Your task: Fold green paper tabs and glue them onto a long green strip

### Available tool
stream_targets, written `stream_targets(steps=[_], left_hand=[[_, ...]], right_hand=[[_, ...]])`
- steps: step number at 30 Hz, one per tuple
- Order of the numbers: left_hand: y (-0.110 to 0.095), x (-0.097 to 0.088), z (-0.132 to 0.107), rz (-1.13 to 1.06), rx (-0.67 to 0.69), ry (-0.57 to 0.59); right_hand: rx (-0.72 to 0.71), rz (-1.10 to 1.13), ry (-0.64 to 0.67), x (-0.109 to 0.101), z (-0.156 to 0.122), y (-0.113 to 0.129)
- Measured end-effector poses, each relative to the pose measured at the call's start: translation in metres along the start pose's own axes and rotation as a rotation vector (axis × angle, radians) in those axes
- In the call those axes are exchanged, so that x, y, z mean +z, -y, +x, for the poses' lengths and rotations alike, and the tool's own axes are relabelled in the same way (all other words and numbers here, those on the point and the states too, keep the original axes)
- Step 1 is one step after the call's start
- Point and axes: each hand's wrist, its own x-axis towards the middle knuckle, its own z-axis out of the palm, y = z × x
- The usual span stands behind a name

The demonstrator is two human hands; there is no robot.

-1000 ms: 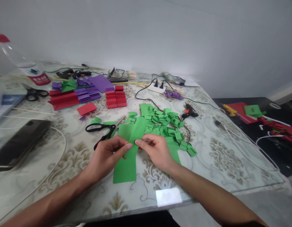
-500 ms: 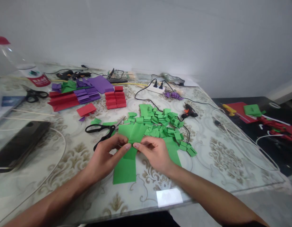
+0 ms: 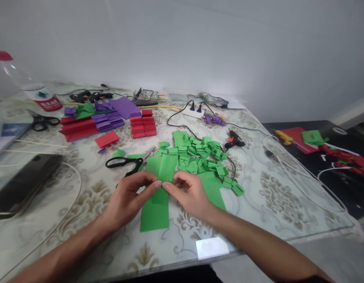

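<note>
A long green paper strip [image 3: 156, 212] lies lengthwise on the glass-topped table [image 3: 273, 204], its far end folded into pleats. My left hand [image 3: 128, 198] and my right hand [image 3: 190, 192] meet over the strip's middle, fingertips almost touching, both pinching the paper at a fold. A second green strip [image 3: 213, 188] lies under my right hand. Behind them is a heap of small folded green pieces [image 3: 199, 155]. Black scissors [image 3: 124, 163] lie just left of the strip.
Red folded stacks [image 3: 143, 124], purple stacks [image 3: 107, 118], a black phone [image 3: 21, 184], a bottle [image 3: 28, 84], a second pair of scissors [image 3: 42, 120], glue guns [image 3: 235, 138], a power strip [image 3: 195, 110] and cables crowd the table. More paper lies on the dark surface [image 3: 332, 157] at right.
Both hands have slid slightly nearer along the green strip, and the pleated far end has gathered closer to my fingers.
</note>
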Motion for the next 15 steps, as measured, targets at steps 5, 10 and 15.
stream_targets(steps=[5,10,15], left_hand=[[-0.003,0.003,0.000,-0.099,-0.062,0.003],[0.002,-0.003,0.005,-0.213,-0.146,-0.057],[0.006,-0.014,0.013,-0.499,-0.262,-0.053]], right_hand=[[0.071,0.090,0.074,-0.002,0.001,0.004],[0.089,0.135,0.054,-0.007,0.006,0.003],[0.051,0.114,0.043,-0.011,0.010,-0.002]])
